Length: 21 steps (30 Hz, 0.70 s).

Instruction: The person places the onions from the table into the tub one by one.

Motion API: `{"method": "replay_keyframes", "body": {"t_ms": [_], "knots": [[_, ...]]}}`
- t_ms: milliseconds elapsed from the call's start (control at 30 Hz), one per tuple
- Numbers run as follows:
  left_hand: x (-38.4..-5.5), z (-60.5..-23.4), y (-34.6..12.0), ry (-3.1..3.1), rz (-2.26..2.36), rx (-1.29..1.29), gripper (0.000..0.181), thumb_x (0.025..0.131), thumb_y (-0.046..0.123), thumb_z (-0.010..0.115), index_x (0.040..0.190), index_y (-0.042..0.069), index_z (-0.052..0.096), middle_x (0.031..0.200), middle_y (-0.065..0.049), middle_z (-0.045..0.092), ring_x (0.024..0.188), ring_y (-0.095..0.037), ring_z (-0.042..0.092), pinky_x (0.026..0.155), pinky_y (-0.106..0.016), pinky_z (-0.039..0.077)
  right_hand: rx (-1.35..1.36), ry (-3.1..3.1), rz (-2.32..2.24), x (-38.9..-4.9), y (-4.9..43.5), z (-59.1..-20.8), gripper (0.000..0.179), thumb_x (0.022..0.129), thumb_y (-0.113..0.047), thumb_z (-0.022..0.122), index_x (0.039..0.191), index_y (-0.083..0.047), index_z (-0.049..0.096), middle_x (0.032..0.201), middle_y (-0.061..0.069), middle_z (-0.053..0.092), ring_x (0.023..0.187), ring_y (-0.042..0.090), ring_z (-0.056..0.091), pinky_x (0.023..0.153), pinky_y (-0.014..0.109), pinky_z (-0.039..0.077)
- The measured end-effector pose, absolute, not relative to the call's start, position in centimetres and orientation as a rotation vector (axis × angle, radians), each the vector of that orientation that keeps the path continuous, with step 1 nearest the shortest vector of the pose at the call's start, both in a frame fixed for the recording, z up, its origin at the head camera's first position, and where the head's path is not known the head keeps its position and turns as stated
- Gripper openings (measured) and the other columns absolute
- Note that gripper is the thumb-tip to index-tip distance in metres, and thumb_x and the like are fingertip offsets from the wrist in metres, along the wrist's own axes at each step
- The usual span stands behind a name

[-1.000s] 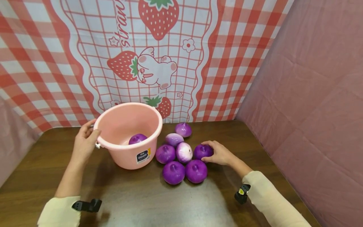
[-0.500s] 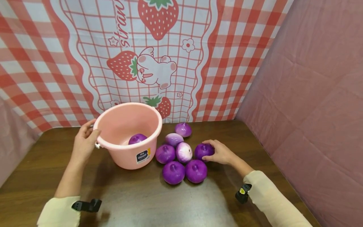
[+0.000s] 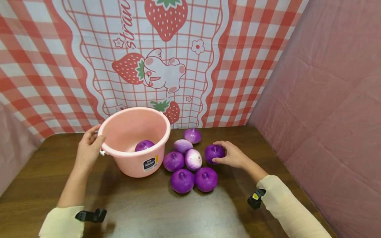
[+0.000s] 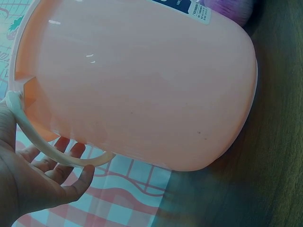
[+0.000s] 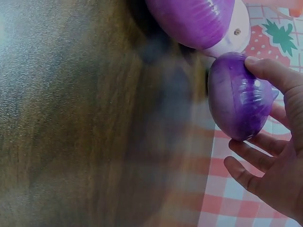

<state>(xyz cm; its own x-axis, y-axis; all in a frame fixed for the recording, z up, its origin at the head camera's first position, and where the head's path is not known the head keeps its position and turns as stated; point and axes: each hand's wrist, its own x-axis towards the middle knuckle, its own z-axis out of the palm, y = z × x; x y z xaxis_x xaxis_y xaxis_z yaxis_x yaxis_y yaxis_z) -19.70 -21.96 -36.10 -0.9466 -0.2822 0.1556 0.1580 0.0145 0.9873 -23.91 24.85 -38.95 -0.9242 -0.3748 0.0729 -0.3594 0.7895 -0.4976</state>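
Observation:
My left hand (image 3: 90, 145) grips the rim of a pink plastic bucket (image 3: 134, 165) at its left side. The left wrist view shows the fingers by its pale handle (image 4: 71, 159). Inside the bucket lies one purple onion (image 3: 144, 145). A dark purple onion (image 3: 213, 153) is pinched between thumb and fingers of my right hand (image 3: 233, 156); in the right wrist view the held onion (image 5: 239, 97) looks just off the table. Beside it, several more onions sit close together, among them a whitish one (image 3: 193, 160) and two front ones, a left onion (image 3: 182, 181) and a right onion (image 3: 206, 179).
Everything stands on a brown wooden table (image 3: 154, 215). A red-and-white checked strawberry cloth (image 3: 166, 66) hangs behind it, close to the bucket and the rearmost onion (image 3: 192, 136). Pink cloth (image 3: 321, 115) hangs along the right side.
My right hand has raised the dark purple onion a little, away from the front right onion. The left hand and the bucket have stayed in place.

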Motion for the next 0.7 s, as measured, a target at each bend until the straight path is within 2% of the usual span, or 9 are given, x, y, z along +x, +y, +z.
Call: {"method": "replay_keyframes", "body": {"t_ms": [167, 333, 700], "knots": [[-19.7, -36.0, -21.9, -1.998, -1.994, 0.132, 0.033, 0.091, 0.008, 0.051, 0.120, 0.022, 0.048, 0.081, 0.023, 0.062, 0.066, 0.004, 0.057, 0.057, -0.009, 0.046, -0.623, 2.946, -0.833, -23.9, 24.7, -38.5, 0.065, 0.073, -0.035, 0.078, 0.127, -0.009, 0.053, 0.111, 0.016, 0.057, 0.100, 0.027, 0.055, 0.083, 0.043, 0.051], [-19.7, -36.0, -21.9, -1.999, -1.998, 0.136, 0.033, 0.091, 0.008, 0.051, 0.120, 0.023, 0.049, 0.081, 0.023, 0.062, 0.066, 0.004, 0.057, 0.057, -0.009, 0.046, -0.634, 2.961, -0.839, -23.9, 24.7, -38.3, 0.065, 0.073, -0.035, 0.078, 0.127, -0.009, 0.053, 0.111, 0.016, 0.058, 0.100, 0.027, 0.056, 0.082, 0.043, 0.051], [-19.5, -35.9, -21.9, -2.014, -1.989, 0.150, 0.041, 0.091, 0.009, 0.051, 0.132, 0.010, 0.044, 0.081, 0.024, 0.061, 0.066, 0.004, 0.057, 0.057, -0.009, 0.046, -0.677, 2.975, -0.864, -24.1, 24.4, -37.3, 0.065, 0.072, -0.033, 0.080, 0.126, -0.008, 0.054, 0.113, 0.015, 0.058, 0.102, 0.026, 0.055, 0.084, 0.043, 0.050]]}}
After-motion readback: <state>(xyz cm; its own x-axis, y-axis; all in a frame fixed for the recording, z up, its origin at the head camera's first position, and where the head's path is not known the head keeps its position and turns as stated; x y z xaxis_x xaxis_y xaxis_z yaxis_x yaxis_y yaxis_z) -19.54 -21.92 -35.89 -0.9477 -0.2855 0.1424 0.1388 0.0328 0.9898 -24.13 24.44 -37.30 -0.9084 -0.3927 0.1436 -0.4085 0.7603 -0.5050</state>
